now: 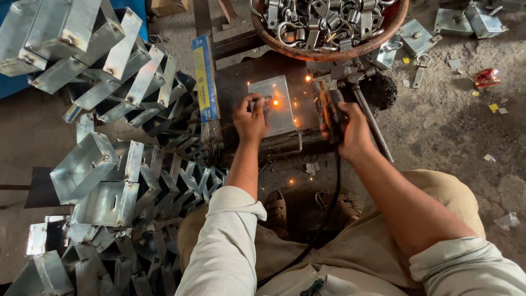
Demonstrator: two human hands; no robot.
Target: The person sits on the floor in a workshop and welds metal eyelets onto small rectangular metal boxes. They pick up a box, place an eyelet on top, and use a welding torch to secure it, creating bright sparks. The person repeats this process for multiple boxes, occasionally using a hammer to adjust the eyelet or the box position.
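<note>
While R hand (350,129) grips electrode holder (331,112), rod points left toward box (274,104)

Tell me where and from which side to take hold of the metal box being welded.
Grip the metal box by its bare right edge, coming from the right. The left hand already rests on its left edge, and sparks fly near the upper middle, so the lower right rim looks the safest free part, probably.

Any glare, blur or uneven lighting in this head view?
Head view: sharp overall; the weld spark blows out into an orange glare on the metal box between the left hand and right hand; daylight is soft, and the stacked boxes show bright sheen.
</note>
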